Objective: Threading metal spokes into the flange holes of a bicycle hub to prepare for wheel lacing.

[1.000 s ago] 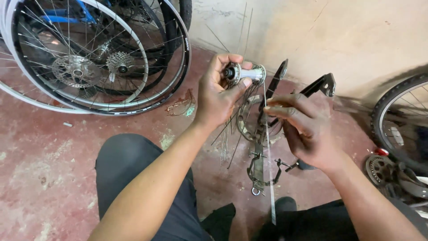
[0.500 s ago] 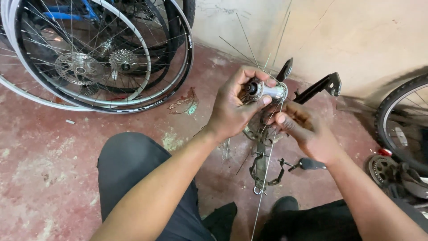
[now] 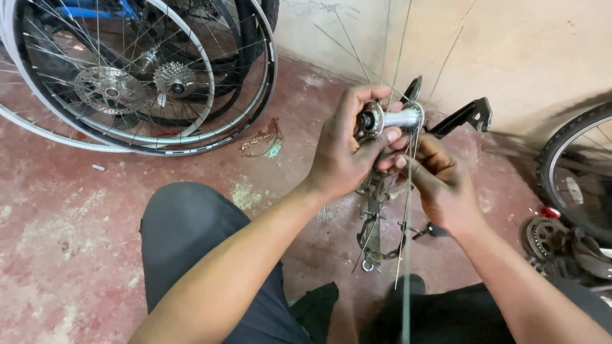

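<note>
Sitting on a worn red concrete floor (image 3: pixel 76 255), a person grips a silver metal bicycle wheel hub (image 3: pixel 390 118) at chest height near a pale wall. The left hand (image 3: pixel 344 153) has its fingers clamped around the hub. The right hand (image 3: pixel 440 181) has fingertips pinched together on a thin steel spoke (image 3: pixel 407 210) hanging from the hub flange. Lacing spokes seems the step in hand; seating this one likely calls for steady alignment. Spoked wheels (image 3: pixel 140 83) lean nearby.
</note>
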